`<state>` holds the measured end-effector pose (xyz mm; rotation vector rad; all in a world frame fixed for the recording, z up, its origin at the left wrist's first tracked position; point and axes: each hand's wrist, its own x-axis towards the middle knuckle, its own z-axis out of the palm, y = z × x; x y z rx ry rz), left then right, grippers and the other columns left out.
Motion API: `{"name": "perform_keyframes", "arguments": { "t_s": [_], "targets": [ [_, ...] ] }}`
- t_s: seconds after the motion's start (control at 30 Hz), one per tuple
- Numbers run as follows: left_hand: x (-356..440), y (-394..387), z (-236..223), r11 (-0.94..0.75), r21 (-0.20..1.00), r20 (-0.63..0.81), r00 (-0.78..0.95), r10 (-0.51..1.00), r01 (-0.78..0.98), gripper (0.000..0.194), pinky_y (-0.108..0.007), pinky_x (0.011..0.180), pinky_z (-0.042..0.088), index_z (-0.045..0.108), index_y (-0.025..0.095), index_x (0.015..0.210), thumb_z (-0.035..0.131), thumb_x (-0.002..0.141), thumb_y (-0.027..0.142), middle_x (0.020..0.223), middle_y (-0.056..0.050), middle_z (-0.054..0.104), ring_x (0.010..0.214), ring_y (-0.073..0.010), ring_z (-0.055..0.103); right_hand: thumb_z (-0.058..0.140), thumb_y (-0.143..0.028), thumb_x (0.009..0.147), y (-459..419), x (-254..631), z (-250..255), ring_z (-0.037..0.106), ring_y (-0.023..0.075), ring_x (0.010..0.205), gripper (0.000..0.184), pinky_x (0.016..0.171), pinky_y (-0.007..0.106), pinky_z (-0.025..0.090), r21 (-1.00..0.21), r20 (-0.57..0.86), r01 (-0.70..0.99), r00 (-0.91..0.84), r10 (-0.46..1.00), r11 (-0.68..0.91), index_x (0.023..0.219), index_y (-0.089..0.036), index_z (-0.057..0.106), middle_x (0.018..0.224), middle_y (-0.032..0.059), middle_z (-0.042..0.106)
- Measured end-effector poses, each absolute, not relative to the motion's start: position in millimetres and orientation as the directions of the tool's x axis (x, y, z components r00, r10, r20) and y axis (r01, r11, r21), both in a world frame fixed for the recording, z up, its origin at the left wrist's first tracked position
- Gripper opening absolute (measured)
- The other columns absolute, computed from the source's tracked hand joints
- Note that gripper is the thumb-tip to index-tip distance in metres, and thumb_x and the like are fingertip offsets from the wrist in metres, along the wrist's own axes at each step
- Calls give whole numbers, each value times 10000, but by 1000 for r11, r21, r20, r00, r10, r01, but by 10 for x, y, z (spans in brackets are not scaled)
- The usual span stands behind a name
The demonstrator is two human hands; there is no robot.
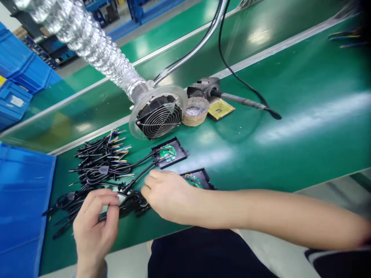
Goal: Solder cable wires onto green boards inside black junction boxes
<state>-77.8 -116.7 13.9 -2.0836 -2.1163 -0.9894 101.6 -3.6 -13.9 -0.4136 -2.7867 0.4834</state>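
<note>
My left hand [97, 222] is over the front of the pile of black cables [95, 170], thumb and fingers bent close together in a pinch. Whatever lies between their tips is too small to make out. To its right, my right hand [168, 195] has curled fingers pointing down and left beside a looped black cable [131, 202]; its grip is hidden. Just beyond, an open black case [181, 154] holds a green circuit board [168, 153] with thin coloured wires. A second open case [205, 177] is partly covered by my right hand and forearm.
A fan [162, 119] on a foil duct [107, 58] hangs low over the green bench. Behind it are a round tub [195, 112], a yellow sponge [220, 109] and a soldering iron [242, 100] in its holder. A blue bin [23, 208] stands left.
</note>
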Motion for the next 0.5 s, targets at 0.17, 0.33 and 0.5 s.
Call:
{"name": "perform_keyframes", "arguments": {
  "t_s": [0.17, 0.33, 0.5],
  "targets": [
    [-551, -1526, -78, -220, 520, 511, -94, 854, 825, 235, -299, 598, 517, 587, 230, 760, 529, 829, 13, 807, -13, 623, 732, -153, 617, 531, -72, 836, -18, 740, -117, 646, 214, 726, 132, 548, 298, 491, -347, 233, 186, -932, 277, 919, 829, -134, 647, 783, 82, 689],
    [-257, -1379, -239, -283, 508, 394, 73, 916, 814, 212, -325, 753, 562, 617, 224, 943, 511, 861, 61, 945, -57, 660, 873, -175, 642, 467, -194, 961, 17, 1360, -30, 668, 138, 686, 172, 642, 248, 543, -664, 545, 255, -478, 689, 703, 1004, -170, 631, 818, 30, 716],
    [135, -982, -357, -276, 410, 268, 174, 947, 869, 611, -487, 975, 496, 448, 129, 1338, 667, 817, 363, 1315, -201, 544, 1200, -325, 542, 560, -346, 945, -197, 2076, -403, 632, 116, 542, 142, 521, 252, 550, -954, 294, 91, 74, 953, 287, 983, -215, 600, 884, 28, 741]
  ]
}}
